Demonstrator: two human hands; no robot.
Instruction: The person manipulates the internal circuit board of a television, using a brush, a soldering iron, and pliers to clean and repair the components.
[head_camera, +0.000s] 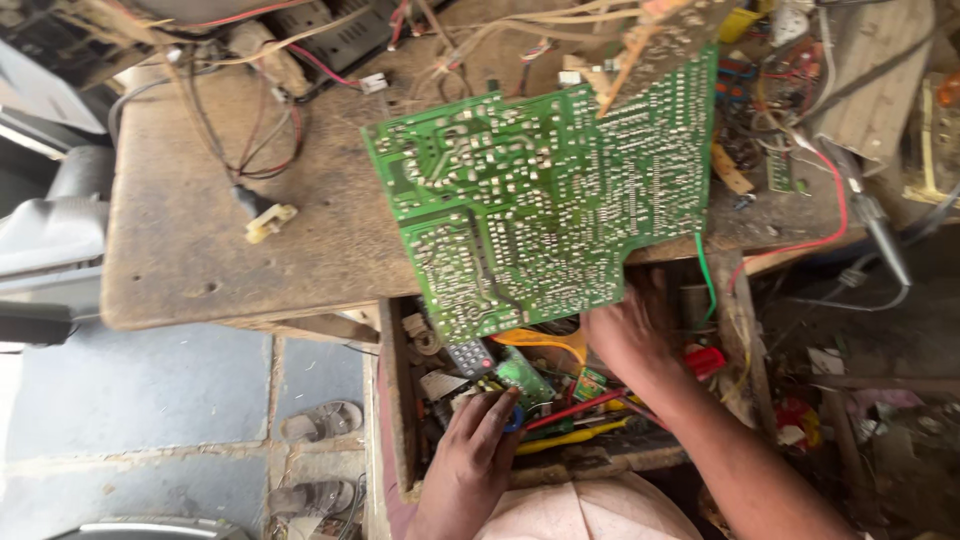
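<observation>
A large green circuit board (545, 200), solder side up, lies tilted over the front edge of a worn wooden workbench (200, 260). Below it an open drawer (398, 400) is packed with small parts, wires and tools. My left hand (470, 450) reaches into the drawer's front, fingertips on a small blue ring-like part beside a little green board (525, 375). My right hand (625, 335) is under the big board's lower right corner, fingers spread inside the drawer, near a red part (705, 360). What it touches is hidden.
Red and black wires with a beige plug (268, 220) lie on the bench's left. A soldering iron (875, 225) with a red lead rests at the right among clutter. Sandals (322, 420) sit on the tiled floor at the lower left.
</observation>
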